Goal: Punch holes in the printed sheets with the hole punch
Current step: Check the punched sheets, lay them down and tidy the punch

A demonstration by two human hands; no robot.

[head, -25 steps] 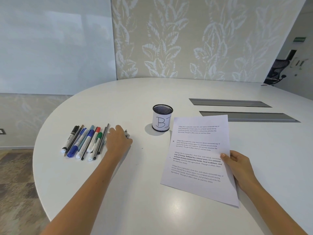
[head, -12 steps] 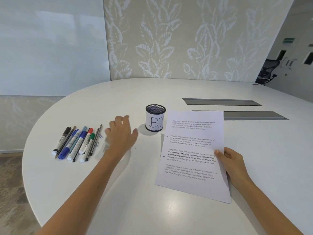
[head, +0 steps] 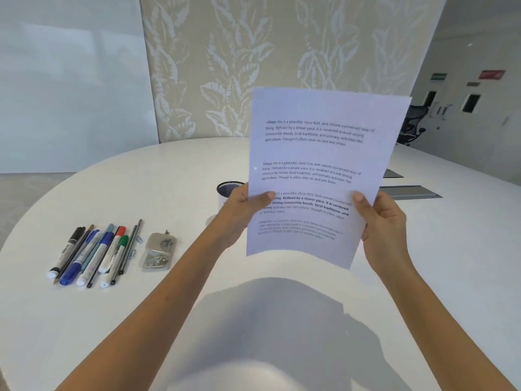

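Observation:
The printed sheets (head: 318, 153) are held upright in the air above the white table (head: 197, 170), text facing me. My left hand (head: 242, 207) pinches their left edge and my right hand (head: 383, 221) grips the right edge. A small hole shows near the left margin of the top sheet. The metal hole punch (head: 158, 251) lies on the table to the left, apart from both hands, beside the row of pens.
Several markers and pens (head: 90, 253) lie in a row at the left with paper clips beside them. A black mesh pen cup (head: 229, 189) stands partly hidden behind my left hand. Grey cable hatches (head: 408, 191) sit at the right.
My left hand left the hole punch on the table and moved right to the sheets. Both hands lifted the sheets off the table and stood them upright.

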